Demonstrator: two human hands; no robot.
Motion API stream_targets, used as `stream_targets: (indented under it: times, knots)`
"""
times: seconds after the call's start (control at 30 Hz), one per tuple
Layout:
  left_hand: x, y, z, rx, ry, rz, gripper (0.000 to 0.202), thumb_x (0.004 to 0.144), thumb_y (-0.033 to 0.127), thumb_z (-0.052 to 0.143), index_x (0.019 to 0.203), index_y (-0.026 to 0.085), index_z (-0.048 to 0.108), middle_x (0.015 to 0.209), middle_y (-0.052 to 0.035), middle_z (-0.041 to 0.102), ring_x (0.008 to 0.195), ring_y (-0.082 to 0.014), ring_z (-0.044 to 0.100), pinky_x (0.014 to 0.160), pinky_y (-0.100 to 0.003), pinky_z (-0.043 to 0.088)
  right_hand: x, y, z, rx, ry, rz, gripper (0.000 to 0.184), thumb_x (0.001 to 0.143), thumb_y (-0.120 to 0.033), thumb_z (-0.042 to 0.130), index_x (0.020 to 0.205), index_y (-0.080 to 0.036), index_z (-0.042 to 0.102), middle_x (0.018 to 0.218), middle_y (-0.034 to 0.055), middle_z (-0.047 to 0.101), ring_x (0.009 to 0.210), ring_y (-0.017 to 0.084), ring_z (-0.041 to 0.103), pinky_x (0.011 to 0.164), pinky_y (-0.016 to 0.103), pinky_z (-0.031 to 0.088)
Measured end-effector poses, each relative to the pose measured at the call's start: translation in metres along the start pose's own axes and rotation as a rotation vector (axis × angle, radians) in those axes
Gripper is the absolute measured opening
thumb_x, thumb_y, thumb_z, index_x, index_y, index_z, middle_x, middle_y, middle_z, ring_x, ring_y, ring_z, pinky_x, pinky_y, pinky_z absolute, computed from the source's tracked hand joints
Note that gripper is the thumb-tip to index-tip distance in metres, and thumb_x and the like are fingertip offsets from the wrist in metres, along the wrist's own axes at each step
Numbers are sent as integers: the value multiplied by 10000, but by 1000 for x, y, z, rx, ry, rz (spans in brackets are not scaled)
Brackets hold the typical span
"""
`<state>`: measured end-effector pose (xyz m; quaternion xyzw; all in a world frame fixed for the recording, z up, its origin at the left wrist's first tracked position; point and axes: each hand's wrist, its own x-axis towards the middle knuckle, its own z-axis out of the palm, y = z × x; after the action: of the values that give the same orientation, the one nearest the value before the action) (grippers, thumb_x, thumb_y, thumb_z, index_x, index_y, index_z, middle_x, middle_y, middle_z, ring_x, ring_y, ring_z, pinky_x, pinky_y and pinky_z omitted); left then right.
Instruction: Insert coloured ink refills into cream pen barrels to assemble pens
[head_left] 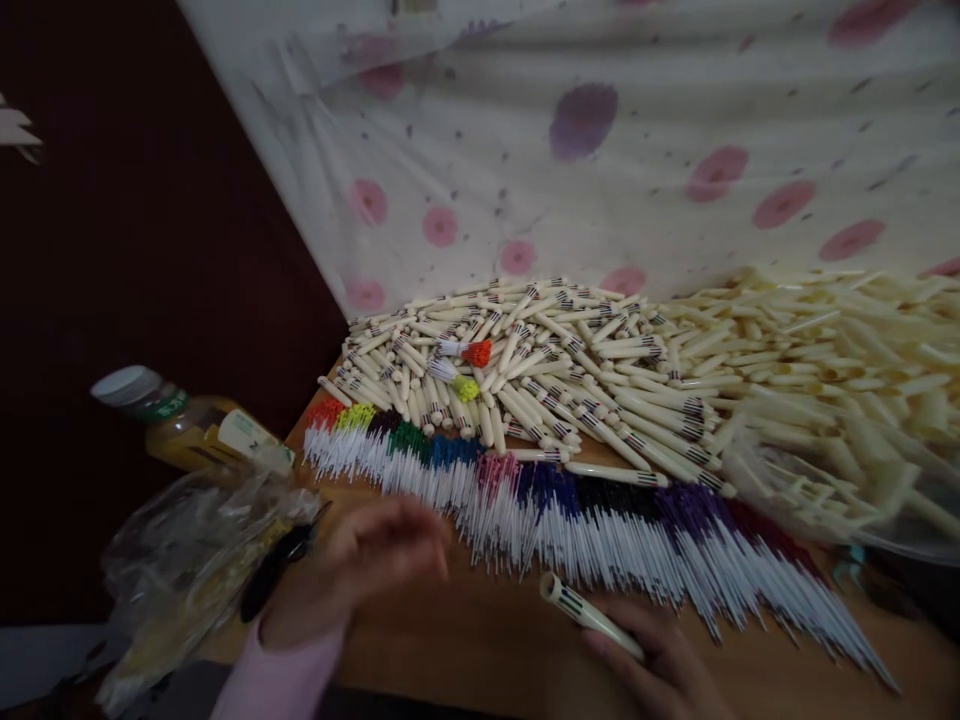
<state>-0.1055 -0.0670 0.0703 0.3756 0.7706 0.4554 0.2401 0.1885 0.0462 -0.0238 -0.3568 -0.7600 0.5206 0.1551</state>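
My right hand [660, 655] is closed around a cream multicolour pen barrel [592, 612]. The barrel tilts up to the left, its open round end and coloured slots showing. My left hand [360, 560] hovers over the table's front part, slightly blurred. Its fingers are loosely bent and apart, and I see nothing in them. Just beyond both hands lies a long row of white ink refills [495, 510], sorted by tip colour from red and yellow on the left to purple and dark red on the right.
Behind the row is a heap of cream pens [525, 370], with orange-tipped refills [476, 352] and yellow-tipped refills [463, 386] on it. Empty-looking barrels [847, 350] pile up at right. A bottle [202, 430], plastic bag [195, 550] and black-handled tool [274, 570] lie left.
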Motion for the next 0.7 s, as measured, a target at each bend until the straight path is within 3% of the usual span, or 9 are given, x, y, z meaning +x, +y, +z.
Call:
stream_targets:
  times: [0.07,0.1,0.17,0.23,0.37,0.5,0.7]
  knots:
    - [47,-12,-11,287,191,34,227,776,426,675,850,213,706,726,-27,704,759,-221,677,722,-329,535,1,0,0,9,-9,-11,440,910,-608,525,1002,-244,754,876,67,756,825,255,704,723,335,599]
    - [69,-19,-16,359,250,34,224,785,386,635,904,211,710,761,-43,715,775,-238,670,740,-349,518,2,0,1,19,-7,-19,447,916,-614,509,990,-243,747,867,65,748,815,251,697,721,334,593]
    - [102,-33,-23,480,310,27,240,782,346,602,921,186,714,802,-80,731,760,-265,670,727,-371,496,3,-2,1,49,5,-46,477,926,-637,468,945,-238,730,822,60,720,763,234,670,686,322,571]
    - [119,-46,-23,566,304,32,202,769,342,626,851,180,716,799,-95,737,792,-288,686,718,-371,490,3,-4,1,71,11,-72,500,940,-644,436,922,-222,704,788,53,682,731,215,631,662,307,539]
    - [125,-63,-17,666,276,51,114,754,304,651,730,198,688,647,-19,693,866,-300,713,687,-341,493,4,-5,0,90,-16,-114,520,952,-640,425,889,-178,656,759,36,609,720,183,556,653,280,481]
    - [130,-72,-17,725,263,57,182,824,304,575,680,232,660,495,78,595,893,-234,738,653,-266,493,5,-4,-1,108,-39,-106,466,959,-603,460,931,-182,658,792,29,610,764,175,539,671,263,467]
    - [134,-65,-19,783,222,-27,148,769,316,635,731,206,726,540,5,644,858,-345,723,693,-394,519,4,-5,-2,137,-40,-90,479,959,-618,443,912,-193,660,788,32,611,743,176,539,654,268,462]
